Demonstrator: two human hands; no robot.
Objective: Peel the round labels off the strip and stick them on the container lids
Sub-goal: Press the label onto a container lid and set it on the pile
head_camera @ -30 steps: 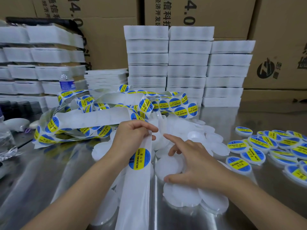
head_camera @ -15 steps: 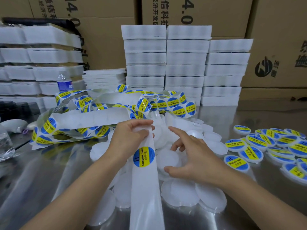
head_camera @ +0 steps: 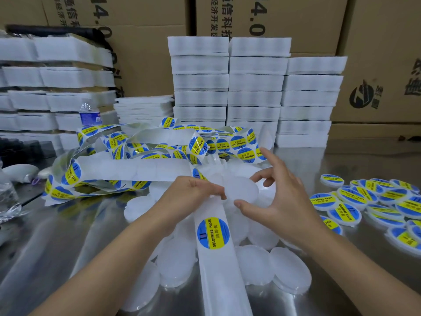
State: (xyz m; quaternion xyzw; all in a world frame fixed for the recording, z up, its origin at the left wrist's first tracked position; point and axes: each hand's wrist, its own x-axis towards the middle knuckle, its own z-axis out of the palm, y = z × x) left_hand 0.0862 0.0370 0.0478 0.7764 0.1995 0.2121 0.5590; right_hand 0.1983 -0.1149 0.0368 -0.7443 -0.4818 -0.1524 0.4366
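L hand (head_camera: 191, 193) & R hand (head_camera: 281, 201) bare, forearms (head_camera: 109, 258) unsleeved.

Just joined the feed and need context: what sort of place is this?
Probably a packing or labelling bench in a warehouse: printed cardboard cartons behind, stacks of white trays, and labelled lids on a steel table.

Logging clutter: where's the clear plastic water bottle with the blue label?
Head view, back left: the clear plastic water bottle stands in front of the stacked white foam trays, just behind the tangled white label strip.
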